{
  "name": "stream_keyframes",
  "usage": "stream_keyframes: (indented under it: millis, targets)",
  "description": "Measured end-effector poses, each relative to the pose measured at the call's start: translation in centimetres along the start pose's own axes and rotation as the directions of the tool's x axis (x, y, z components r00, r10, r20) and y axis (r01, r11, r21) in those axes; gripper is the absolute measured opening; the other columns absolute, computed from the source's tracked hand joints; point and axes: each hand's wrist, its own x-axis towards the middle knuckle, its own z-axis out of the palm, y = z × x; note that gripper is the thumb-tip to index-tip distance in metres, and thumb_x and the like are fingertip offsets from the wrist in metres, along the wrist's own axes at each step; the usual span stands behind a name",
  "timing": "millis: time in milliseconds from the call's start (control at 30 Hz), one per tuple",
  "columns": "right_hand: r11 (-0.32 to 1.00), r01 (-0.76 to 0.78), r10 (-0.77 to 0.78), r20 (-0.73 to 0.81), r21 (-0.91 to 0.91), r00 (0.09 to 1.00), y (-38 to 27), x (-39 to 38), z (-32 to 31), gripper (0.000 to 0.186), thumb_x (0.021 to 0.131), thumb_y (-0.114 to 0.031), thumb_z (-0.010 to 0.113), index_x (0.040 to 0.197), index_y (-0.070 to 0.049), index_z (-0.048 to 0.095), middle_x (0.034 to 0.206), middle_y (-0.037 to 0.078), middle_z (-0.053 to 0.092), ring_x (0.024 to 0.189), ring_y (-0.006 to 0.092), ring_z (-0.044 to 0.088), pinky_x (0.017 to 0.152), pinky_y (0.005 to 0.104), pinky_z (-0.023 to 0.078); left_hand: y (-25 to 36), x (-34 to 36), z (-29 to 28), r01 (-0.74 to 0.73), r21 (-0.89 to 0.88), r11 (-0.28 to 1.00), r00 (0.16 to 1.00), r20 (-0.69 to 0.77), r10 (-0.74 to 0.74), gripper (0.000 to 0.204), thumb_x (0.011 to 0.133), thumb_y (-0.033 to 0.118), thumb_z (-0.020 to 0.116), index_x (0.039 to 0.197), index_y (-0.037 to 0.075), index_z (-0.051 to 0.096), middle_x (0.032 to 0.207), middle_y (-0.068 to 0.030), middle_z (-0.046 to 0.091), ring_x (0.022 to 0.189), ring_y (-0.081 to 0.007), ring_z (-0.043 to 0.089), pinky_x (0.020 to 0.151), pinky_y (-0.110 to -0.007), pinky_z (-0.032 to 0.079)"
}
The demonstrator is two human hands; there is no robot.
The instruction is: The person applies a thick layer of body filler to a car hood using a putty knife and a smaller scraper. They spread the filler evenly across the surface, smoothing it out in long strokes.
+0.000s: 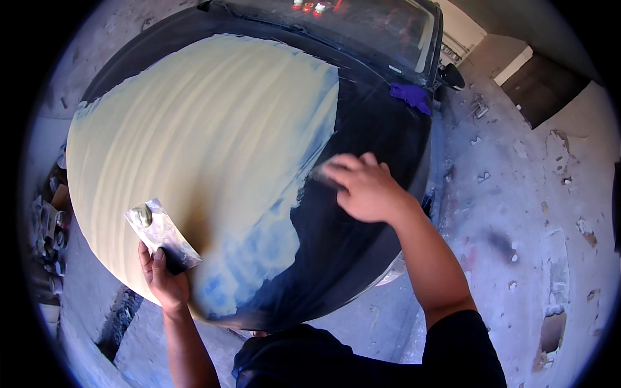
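Observation:
A dark car hood [372, 129] lies in front of me, its left and middle coated with a wide, streaked layer of pale yellow putty [213, 123]. Toward the right and near edges the coat thins to a bluish film. My left hand [168, 284] grips a shiny, flat mixing plate [169, 236] above the hood's near left; a greenish-grey blob of putty [141, 216] sits at its far end. At the coat's right edge, my right hand [370, 191] is closed on a thin spreader [321, 171], smeared by motion. Whether the spreader touches the hood is unclear.
A crumpled purple cloth or glove [412, 97] rests at the hood's far right corner. Beyond are the windshield [362, 29] and side mirror [451, 76]. Cans and boxes [55, 223] are piled along the left. Scraps and worn patches mark the concrete floor [511, 213].

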Motion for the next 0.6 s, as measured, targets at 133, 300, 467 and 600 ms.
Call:
stream_keyframes:
  millis: [133, 300, 467, 600]
  targets:
    - [0.987, -0.156, 0.155, 0.027, 0.041, 0.988, -0.7, 2.5, 0.0, 0.049, 0.084, -0.023, 0.053, 0.132, -0.017, 0.052, 0.139, 0.002, 0.044, 0.119, 0.0343, 0.042, 0.098, 0.0505, 0.037, -0.2, 0.2, 0.2, 0.013, -0.023, 1.000, 0.999, 0.037, -0.012, 0.048, 0.090, 0.001, 0.047, 0.137, -0.001, 0.038, 0.131, -0.0130, 0.051, 0.121, -0.0238, 0.049, 0.107, -0.040, 0.035]
    - [0.999, -0.052, 0.053, 0.066, -0.015, 0.996, -4.3, 0.1, 1.6, 0.049, 0.083, -0.024, 0.057, 0.132, -0.017, 0.052, 0.135, 0.003, 0.046, 0.114, 0.0333, 0.044, 0.091, 0.0504, 0.039, 0.0, 0.0, 0.5, 0.021, -0.002, 1.000, 0.999, 0.028, -0.021, 0.048, 0.089, 0.001, 0.047, 0.136, -0.001, 0.039, 0.131, -0.0127, 0.051, 0.120, -0.0230, 0.049, 0.107, -0.039, 0.035]
    - [0.999, 0.048, -0.047, 0.105, -0.004, 0.993, -4.0, -2.3, 1.3, 0.053, 0.077, -0.016, 0.057, 0.130, -0.018, 0.054, 0.137, 0.002, 0.046, 0.114, 0.0332, 0.044, 0.093, 0.0477, 0.038, 0.2, 0.1, 0.4, 0.030, -0.007, 1.000, 0.998, 0.047, -0.030, 0.048, 0.089, 0.001, 0.048, 0.136, -0.002, 0.039, 0.130, -0.0128, 0.052, 0.120, -0.0227, 0.049, 0.107, -0.038, 0.035]
    - [0.982, -0.188, 0.188, 0.005, 0.038, 0.982, -1.8, 0.1, -0.5, 0.053, 0.080, -0.020, 0.054, 0.133, -0.022, 0.052, 0.140, 0.002, 0.044, 0.117, 0.0340, 0.044, 0.099, 0.0475, 0.037, -0.1, 0.3, 0.4, 0.037, -0.024, 0.999, 0.997, 0.066, -0.035, 0.048, 0.089, 0.000, 0.048, 0.135, -0.002, 0.039, 0.129, -0.0126, 0.052, 0.119, -0.0225, 0.050, 0.106, -0.038, 0.035]
